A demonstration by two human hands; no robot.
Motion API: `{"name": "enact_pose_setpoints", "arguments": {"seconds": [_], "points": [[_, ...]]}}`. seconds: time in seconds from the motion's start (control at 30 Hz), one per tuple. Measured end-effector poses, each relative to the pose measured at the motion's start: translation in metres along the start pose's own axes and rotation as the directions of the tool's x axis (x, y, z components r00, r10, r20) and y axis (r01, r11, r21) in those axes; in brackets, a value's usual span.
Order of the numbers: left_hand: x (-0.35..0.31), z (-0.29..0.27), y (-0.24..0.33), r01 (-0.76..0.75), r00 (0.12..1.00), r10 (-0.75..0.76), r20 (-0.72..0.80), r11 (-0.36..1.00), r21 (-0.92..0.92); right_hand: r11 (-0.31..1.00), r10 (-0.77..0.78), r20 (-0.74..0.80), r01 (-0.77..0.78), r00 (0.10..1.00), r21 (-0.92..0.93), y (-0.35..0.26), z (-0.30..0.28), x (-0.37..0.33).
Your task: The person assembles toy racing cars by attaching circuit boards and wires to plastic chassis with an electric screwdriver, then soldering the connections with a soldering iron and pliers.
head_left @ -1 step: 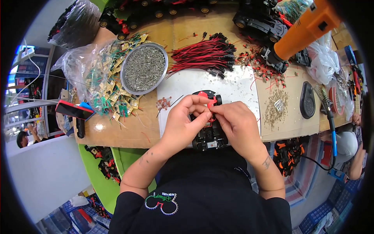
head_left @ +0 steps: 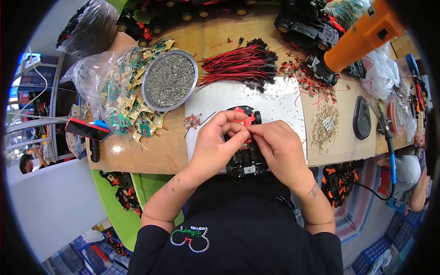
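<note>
Toy car chassis (head_left: 246, 158) sits at the bench edge, against the person's body. Left hand (head_left: 219, 144) clamps its side, fingers curled, steadying it. Right hand (head_left: 278, 149) pinches a small red part (head_left: 248, 121) at the top end. Screw bowl (head_left: 170, 80) and wire bundle (head_left: 243, 64) lie within reach behind.

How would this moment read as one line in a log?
left hand: grips toy car chassis | right hand: pinches red part on it | beside: screw bowl, red-black wires
</note>
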State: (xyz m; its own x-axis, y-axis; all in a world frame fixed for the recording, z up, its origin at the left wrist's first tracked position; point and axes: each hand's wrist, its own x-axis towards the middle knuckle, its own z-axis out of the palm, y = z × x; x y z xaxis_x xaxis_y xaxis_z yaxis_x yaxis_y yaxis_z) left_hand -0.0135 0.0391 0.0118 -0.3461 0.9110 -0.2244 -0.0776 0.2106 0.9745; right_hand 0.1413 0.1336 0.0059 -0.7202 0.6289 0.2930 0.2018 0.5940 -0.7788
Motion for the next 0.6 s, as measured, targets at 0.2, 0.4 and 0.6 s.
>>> {"name": "enact_pose_setpoints", "arguments": {"seconds": [0.2,0.4,0.6], "points": [[-0.001,0.004,-0.002,0.008,1.000,-0.006,0.023,0.998,-0.057,0.998,-0.003,-0.058,0.006,0.998,0.068,0.002,0.003,0.000],[0.001,0.007,-0.005,-0.266,0.949,0.314,0.004,0.797,0.542,0.981,0.109,-0.086,-0.093,0.990,0.168,-0.008,-0.016,0.018],[0.009,0.006,-0.013,-0.199,0.964,0.257,-0.071,0.870,0.451,0.901,0.331,-0.270,-0.388,0.904,-0.196,0.040,-0.055,0.023]]}}
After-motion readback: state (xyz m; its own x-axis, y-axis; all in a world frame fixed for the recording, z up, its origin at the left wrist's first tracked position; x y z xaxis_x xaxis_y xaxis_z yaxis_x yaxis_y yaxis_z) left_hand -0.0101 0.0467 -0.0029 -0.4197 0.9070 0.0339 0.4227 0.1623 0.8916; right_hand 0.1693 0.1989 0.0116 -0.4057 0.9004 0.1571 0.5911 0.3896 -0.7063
